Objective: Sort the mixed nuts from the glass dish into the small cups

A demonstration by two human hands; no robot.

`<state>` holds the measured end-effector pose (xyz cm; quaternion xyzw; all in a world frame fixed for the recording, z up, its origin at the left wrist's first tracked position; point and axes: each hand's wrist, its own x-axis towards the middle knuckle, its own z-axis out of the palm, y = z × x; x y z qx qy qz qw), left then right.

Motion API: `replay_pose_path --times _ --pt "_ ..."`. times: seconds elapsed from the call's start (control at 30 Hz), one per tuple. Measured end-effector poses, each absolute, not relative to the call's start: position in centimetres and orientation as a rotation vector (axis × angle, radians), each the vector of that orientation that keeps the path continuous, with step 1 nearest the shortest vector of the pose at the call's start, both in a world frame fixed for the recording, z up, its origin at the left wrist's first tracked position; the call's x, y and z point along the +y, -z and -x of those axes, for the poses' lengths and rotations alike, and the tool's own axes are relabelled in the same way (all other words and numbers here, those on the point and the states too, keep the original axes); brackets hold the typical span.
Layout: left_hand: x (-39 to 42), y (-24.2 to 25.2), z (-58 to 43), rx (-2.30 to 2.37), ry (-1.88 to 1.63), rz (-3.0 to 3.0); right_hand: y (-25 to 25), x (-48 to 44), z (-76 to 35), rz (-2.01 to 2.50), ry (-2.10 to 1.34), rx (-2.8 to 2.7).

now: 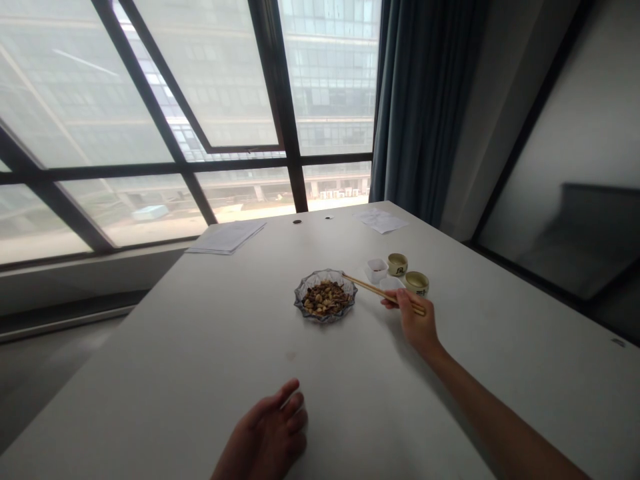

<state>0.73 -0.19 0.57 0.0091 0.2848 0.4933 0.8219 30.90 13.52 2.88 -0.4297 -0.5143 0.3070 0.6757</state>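
My right hand (pixel 419 325) grips a pair of wooden chopsticks (pixel 367 286), whose tips reach to the right rim of a scalloped clear glass bowl (pixel 301 307). Inside the bowl lies a mix of small brown and tan pieces (pixel 327 298), possibly nuts or seeds. Nothing visible is pinched between the chopstick tips. Near the front of the table, my left hand (pixel 275 430) rests palm turned inward, its fingers loosely bent and holding nothing. Just beyond my right hand stand a small white square container (pixel 377 272) with a few dark bits in it and a second white container (pixel 391 285), partly hidden by the hand.
Two beige cups with dark characters, a farther cup (pixel 397 267) and a nearer cup (pixel 417 285), stand right of the containers. Papers (pixel 227 237) lie at the white table's (pixel 200 347) far left, and another sheet (pixel 381 221) at its far right. Windows and a dark curtain (pixel 413 107) are behind.
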Motion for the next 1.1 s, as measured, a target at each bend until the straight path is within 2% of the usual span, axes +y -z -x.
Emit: replay_pose_path --times 0.27,1.1 --pt "-0.1 -0.2 -0.5 0.615 -1.050 -0.013 -2.1 15.1 -34.2 0.997 -0.483 -0.933" --pt "-0.2 -0.4 -0.5 0.618 -1.052 -0.007 -2.0 14.5 -33.4 0.970 -0.518 -1.009"
